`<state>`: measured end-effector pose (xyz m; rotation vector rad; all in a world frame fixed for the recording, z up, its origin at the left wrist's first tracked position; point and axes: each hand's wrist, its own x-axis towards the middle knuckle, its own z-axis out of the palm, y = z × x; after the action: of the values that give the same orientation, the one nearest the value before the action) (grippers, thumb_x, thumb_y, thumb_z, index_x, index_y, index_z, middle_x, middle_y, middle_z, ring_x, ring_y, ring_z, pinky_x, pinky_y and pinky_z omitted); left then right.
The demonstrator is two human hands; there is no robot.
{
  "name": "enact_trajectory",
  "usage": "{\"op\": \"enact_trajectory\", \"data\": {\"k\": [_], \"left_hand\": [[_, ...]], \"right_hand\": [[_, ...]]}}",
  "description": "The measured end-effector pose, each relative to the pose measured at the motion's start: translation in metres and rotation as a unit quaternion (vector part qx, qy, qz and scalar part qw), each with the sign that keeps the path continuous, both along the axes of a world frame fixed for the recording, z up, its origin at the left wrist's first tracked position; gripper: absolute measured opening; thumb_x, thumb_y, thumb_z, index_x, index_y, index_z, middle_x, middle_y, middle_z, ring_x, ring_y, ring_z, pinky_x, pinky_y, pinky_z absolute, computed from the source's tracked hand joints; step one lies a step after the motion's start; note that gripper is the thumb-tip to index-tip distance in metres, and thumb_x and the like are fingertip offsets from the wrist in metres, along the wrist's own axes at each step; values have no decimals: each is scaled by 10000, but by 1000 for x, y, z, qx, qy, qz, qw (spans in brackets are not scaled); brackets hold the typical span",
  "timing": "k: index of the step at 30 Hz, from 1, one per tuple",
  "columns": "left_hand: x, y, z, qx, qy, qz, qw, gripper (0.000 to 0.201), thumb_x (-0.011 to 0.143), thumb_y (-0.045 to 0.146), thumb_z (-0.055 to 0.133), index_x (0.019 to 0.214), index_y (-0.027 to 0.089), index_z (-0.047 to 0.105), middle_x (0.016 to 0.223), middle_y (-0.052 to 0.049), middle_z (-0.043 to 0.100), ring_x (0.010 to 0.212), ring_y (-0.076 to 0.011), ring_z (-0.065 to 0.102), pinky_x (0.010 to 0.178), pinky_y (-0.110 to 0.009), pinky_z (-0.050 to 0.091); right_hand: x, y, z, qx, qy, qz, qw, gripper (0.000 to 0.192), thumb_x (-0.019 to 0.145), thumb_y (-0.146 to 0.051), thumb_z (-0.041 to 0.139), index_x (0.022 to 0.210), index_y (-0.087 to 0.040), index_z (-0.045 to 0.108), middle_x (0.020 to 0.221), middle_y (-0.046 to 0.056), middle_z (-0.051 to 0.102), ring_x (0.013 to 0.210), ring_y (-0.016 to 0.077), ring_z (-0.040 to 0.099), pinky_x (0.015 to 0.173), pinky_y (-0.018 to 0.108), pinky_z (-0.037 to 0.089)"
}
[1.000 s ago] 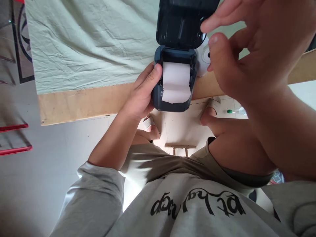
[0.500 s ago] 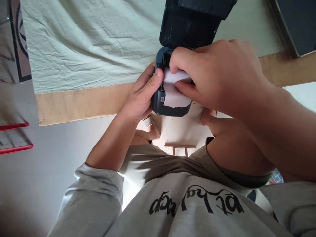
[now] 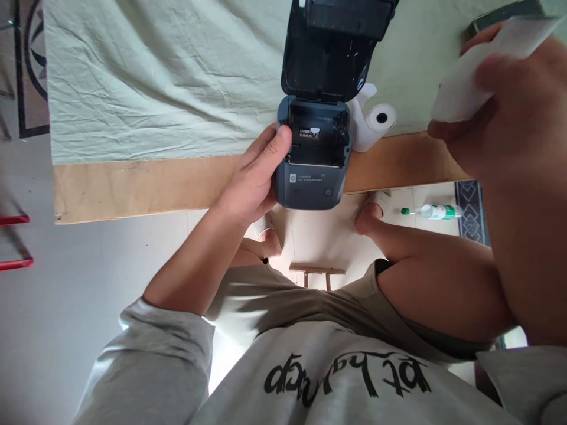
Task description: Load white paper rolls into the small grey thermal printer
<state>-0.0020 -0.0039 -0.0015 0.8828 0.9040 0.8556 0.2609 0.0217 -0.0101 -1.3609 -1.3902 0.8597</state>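
Observation:
My left hand (image 3: 259,171) grips a dark blue-grey portable label printer (image 3: 310,186) by its left side, thumb over the rim. The printer's black lid (image 3: 330,56) is swung up, and its roll compartment shows a small white label inside with no roll in it. Off to the right, my right hand (image 3: 509,100) is closed around a roll of white paper (image 3: 465,82), with a loose strip sticking up; motion blurs it a little. Another white paper roll (image 3: 381,118) with a dark core lies on the table, just right of the printer and partly behind it.
A pale green cloth (image 3: 168,77) covers the table, whose bare wooden edge (image 3: 146,186) runs in front of me. At the top right lies a dark flat device (image 3: 505,15). A plastic bottle (image 3: 438,211) rests on the floor near a patterned mat (image 3: 470,203).
My right hand has lifted the paper roll out of the printer and carried it to the right. The compartment and the second roll have come into view. My left hand still holds the printer.

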Motion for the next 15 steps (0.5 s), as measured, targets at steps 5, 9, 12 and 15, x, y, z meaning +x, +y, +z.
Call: {"op": "enact_trajectory", "data": {"k": [5,9,12,15], "left_hand": [[0,-1,2,3,5,-17,1000,363,902,398,332,1072,178,567,1129,-54,591,1142,-253,534,927,-377,484],[0,1,-2,11,-6,-18,1000,379,895,420,343,1088,179,563,1136,-59,592,1136,-250,535,915,-369,496],[0,1,-3,8,-5,-4,1000,382,893,421,354,1081,168,570,1113,-61,598,1123,-240,543,892,-342,504],[0,0,0,11,2,-17,1000,397,898,419,341,1076,154,576,1077,-73,611,1072,-243,573,849,-345,516]], "right_hand": [[-3,-13,1,32,-207,-59,976,288,678,-347,626,926,-211,571,845,7,514,656,-8,403,538,147,314],[6,-9,-2,-3,-333,-67,941,475,656,-342,642,1106,-271,505,1026,10,530,811,44,489,744,214,413],[7,-10,2,24,-380,-34,924,609,659,-356,632,1221,-257,419,1127,24,505,1011,112,513,938,277,403],[-5,-22,15,124,-314,-42,940,512,710,-348,573,1189,-195,477,1166,36,479,1118,141,471,989,272,370]]}}
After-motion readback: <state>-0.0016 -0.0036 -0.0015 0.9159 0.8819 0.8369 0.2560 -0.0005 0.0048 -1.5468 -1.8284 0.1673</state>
